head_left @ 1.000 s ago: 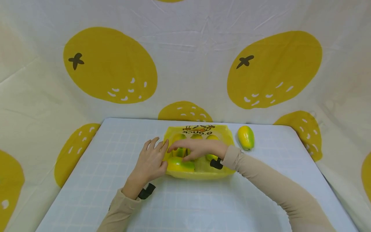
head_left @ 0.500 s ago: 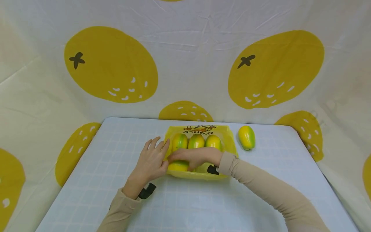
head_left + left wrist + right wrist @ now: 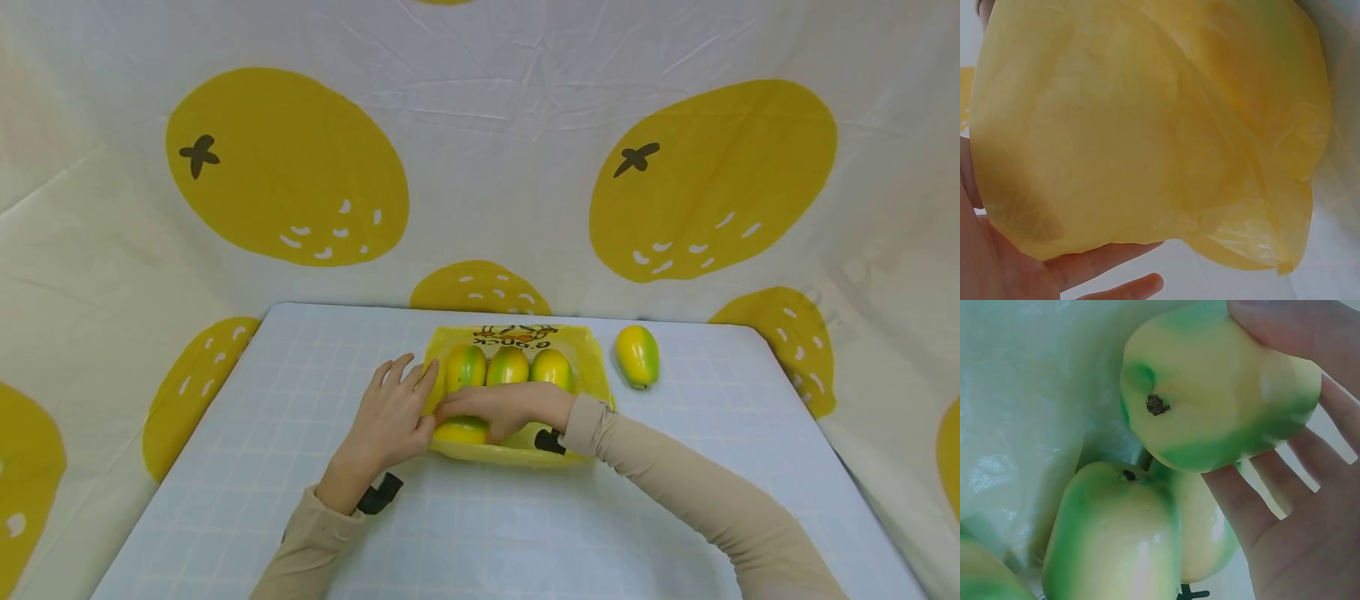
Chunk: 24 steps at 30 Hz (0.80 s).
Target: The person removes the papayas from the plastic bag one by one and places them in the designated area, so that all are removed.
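A yellow plastic bag [image 3: 502,453] with a duck print lies open at the table's far middle. My right hand [image 3: 504,408] reaches down inside it and grips a yellow-green mango [image 3: 1210,394] at the front left, thumb on one side and fingers on the other. In the head view that mango [image 3: 461,432] lies crosswise, partly covered by the hand. Behind it, a left mango [image 3: 466,367], a middle mango [image 3: 508,365] and a right mango [image 3: 552,367] stand in a row. My left hand [image 3: 386,417] rests against the bag's left side, its fingers extended and partly hidden behind the film [image 3: 1085,125].
One more mango [image 3: 637,357] lies outside the bag, on the table to its right. The pale checked tablecloth [image 3: 480,533] runs up to the back edge, where a white curtain [image 3: 495,167] with large printed yellow fruits hangs. Curtains close off both sides too.
My right hand has come slightly nearer and lower onto the front mango, uncovering the three mangoes behind. It stays there over the last half second. My left hand keeps its place.
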Tool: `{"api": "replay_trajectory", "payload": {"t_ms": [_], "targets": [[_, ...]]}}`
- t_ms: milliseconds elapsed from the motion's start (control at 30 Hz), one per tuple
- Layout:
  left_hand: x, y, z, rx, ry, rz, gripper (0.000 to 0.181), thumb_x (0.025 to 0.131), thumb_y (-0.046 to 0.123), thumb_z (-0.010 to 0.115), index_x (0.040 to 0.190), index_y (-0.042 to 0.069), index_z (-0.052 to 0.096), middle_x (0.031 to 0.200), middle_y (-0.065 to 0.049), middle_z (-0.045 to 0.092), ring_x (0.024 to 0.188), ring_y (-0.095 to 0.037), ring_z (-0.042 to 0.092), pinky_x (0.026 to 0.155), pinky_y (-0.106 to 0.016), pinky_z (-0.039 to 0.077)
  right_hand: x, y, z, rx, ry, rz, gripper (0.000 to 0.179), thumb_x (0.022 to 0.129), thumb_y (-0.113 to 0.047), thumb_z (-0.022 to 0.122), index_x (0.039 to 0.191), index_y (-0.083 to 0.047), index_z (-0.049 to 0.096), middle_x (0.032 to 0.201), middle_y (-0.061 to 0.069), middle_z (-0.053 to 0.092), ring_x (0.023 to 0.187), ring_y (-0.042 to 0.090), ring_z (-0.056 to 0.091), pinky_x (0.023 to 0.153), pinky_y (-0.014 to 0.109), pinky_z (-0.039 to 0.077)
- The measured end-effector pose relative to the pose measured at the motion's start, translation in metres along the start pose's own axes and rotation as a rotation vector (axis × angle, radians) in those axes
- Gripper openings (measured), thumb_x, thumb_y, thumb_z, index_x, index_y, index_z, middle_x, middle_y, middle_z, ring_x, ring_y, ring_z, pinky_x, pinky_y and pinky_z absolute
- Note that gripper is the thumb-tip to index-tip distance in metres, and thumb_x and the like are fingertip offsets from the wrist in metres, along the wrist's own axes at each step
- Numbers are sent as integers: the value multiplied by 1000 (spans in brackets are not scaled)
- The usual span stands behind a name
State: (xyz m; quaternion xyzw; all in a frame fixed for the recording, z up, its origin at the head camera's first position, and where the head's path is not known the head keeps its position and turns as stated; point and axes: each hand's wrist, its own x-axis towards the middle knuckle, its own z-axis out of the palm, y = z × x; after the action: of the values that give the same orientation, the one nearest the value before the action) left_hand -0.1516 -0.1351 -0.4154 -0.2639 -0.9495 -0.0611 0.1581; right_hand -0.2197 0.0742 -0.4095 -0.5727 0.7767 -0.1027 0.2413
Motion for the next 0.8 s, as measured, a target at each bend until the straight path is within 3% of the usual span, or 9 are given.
{"api": "replay_trajectory", "payload": {"t_ms": [367, 800], "targets": [[0, 0, 0, -7, 31, 7, 62, 80, 16, 55, 140, 0, 55, 129, -15, 62, 130, -42, 44, 107, -58, 34, -6, -1, -8, 54, 38, -22, 80, 75, 8, 73, 146, -19, 46, 146, -8, 46, 128, 8, 45, 111, 25, 34], [0, -1, -1, -22, 14, -3, 63, 81, 19, 48, 140, -1, 55, 131, -15, 61, 131, -42, 43, 108, -58, 32, -19, -11, -25, 154, 99, -21, 82, 77, 5, 76, 149, -17, 44, 156, -2, 36, 145, 14, 28, 118, 33, 24]]}}
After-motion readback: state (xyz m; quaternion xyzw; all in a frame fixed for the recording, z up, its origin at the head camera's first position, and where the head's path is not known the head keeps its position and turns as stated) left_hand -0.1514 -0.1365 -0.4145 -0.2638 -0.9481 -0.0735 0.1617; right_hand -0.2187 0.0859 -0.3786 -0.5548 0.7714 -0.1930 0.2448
